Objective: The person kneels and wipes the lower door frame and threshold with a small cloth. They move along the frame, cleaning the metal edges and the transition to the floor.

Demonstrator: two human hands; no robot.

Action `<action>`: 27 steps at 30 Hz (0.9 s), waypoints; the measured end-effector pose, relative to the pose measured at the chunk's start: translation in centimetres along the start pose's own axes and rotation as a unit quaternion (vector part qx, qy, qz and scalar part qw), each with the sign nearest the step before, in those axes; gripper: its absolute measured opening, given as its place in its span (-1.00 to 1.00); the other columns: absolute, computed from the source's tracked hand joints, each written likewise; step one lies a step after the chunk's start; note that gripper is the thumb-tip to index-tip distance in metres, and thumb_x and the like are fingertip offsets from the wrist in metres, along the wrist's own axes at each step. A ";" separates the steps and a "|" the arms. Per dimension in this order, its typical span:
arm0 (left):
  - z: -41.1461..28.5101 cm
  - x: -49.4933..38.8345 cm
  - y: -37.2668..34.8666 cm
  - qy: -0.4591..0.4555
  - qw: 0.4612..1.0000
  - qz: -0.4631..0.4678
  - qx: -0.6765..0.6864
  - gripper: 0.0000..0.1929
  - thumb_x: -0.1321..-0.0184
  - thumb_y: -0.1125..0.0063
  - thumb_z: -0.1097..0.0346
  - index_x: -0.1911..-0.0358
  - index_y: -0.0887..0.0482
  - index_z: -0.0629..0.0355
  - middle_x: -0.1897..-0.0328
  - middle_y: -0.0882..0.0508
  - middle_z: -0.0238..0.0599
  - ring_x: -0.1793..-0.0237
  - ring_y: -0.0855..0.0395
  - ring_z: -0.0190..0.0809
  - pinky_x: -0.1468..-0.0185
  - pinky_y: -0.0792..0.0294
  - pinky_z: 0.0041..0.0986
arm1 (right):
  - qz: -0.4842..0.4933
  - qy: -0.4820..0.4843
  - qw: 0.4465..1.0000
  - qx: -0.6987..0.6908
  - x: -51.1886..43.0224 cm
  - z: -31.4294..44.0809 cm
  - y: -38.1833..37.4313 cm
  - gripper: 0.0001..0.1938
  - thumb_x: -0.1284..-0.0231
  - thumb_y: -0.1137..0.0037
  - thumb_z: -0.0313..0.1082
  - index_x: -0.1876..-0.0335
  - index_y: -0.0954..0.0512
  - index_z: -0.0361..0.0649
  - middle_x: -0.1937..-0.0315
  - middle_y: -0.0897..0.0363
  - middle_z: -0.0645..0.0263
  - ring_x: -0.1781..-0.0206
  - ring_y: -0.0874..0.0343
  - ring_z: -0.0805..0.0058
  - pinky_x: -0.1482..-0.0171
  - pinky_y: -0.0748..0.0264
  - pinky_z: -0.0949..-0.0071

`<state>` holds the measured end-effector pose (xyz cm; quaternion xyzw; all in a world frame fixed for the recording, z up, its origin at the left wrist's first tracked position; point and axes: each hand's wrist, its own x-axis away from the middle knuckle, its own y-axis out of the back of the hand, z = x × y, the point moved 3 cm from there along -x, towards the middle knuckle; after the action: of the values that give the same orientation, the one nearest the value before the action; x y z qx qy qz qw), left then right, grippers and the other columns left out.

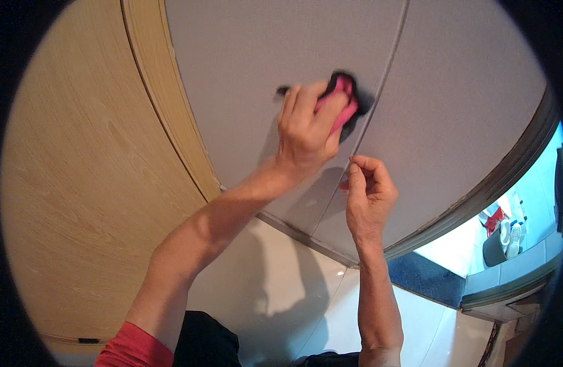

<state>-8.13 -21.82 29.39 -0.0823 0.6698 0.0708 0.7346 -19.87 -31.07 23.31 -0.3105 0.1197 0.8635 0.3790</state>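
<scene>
A bunched pink and black cloth [341,110] is gripped in my left hand [304,128], in front of the grey wall panel [231,59]. Motion blurs the cloth's edges, and part of it is hidden by my fingers. Lower and to the right, my right hand [372,188] is beside the seam strip [382,82] that runs down between two panels. Its thumb and forefinger meet at the tips right by the strip. Whether they pinch the strip or something small, I cannot tell.
On the left stands a wood-grain door [93,174] with its frame [171,91]. Light floor tiles [281,284] lie below. At right, past a dark door frame [474,192] and dark threshold [428,275], a grey bin [494,247] stands near pale slippers [514,238].
</scene>
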 end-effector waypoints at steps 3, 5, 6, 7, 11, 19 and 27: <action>1.3 -4.9 -1.2 -0.021 0.999 -0.045 -0.021 -0.62 0.13 -0.35 0.49 0.12 -0.66 0.14 0.12 -0.57 -0.07 0.18 -0.54 0.09 0.07 -0.41 -0.12 | -0.001 -0.005 1.000 -0.001 -0.1 0.1 0.1 -0.91 -0.41 -0.11 -0.51 0.11 -0.62 -0.31 0.36 -0.61 0.37 0.38 -0.57 0.69 0.33 -0.59 0.62; 2.3 -6.4 -1.6 -0.009 0.997 -0.074 -0.012 -0.62 0.09 -0.35 0.48 0.10 -0.66 0.14 0.10 -0.56 -0.09 0.15 -0.55 0.10 0.07 -0.42 -0.13 | -0.004 -0.014 1.000 -0.009 -0.1 0.1 0.1 -0.91 -0.41 -0.11 -0.50 0.12 -0.62 -0.31 0.36 -0.61 0.37 0.38 -0.57 0.69 0.33 -0.58 0.63; 2.2 -6.0 -1.3 -0.026 0.996 -0.087 -0.009 -0.62 0.08 -0.34 0.49 0.09 -0.66 0.15 0.09 -0.56 -0.07 0.14 -0.56 0.11 0.07 -0.43 -0.13 | -0.014 -0.012 1.000 0.000 -0.1 0.0 0.1 -0.92 -0.38 -0.14 -0.50 0.14 -0.63 -0.30 0.37 -0.63 0.34 0.39 -0.59 0.65 0.32 -0.57 0.60; 2.6 -5.2 -1.1 0.007 0.997 -0.079 -0.013 -0.62 0.07 -0.34 0.50 0.08 -0.65 0.17 0.08 -0.57 -0.06 0.13 -0.56 0.11 0.06 -0.43 -0.13 | -0.020 -0.009 1.000 0.009 0.0 0.0 0.1 -0.92 -0.35 -0.16 -0.49 0.16 -0.63 -0.30 0.38 -0.64 0.30 0.39 -0.61 0.62 0.31 -0.56 0.58; 1.3 3.7 1.8 0.088 0.994 0.022 -0.056 -0.64 -0.01 -0.31 0.56 0.04 -0.66 0.25 0.05 -0.59 0.06 0.13 -0.62 0.15 0.05 -0.51 -0.20 | -0.007 0.000 0.999 0.045 0.3 -0.5 -0.1 -0.92 -0.30 -0.18 -0.49 0.18 -0.64 -0.30 0.38 -0.67 0.23 0.36 -0.65 0.55 0.28 -0.56 0.54; 0.7 4.8 2.1 0.095 0.992 0.076 0.011 -0.61 0.07 -0.37 0.58 0.08 -0.67 0.24 0.07 -0.56 0.02 0.14 -0.59 0.12 0.11 -0.48 -0.15 | -0.010 0.008 0.997 0.075 0.5 -1.3 -0.7 -0.89 -0.27 -0.17 -0.51 0.14 -0.64 -0.30 0.31 -0.69 0.14 0.29 -0.69 0.42 0.16 -0.61 0.46; 5.5 -0.2 2.7 0.120 0.990 -0.017 -0.066 -0.68 -0.06 -0.26 0.57 0.05 -0.64 0.26 0.10 -0.54 0.04 0.18 -0.59 0.14 0.13 -0.48 -0.19 | -0.013 0.003 0.995 0.097 0.4 -0.6 -1.2 -0.84 -0.27 -0.18 -0.50 0.07 -0.62 -0.29 0.26 -0.71 0.13 0.23 -0.72 0.41 0.12 -0.63 0.44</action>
<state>-3.37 -17.95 30.01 -0.1502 0.7457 0.0921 0.6425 -18.94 -30.30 22.65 -0.2766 0.1998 0.8421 0.4177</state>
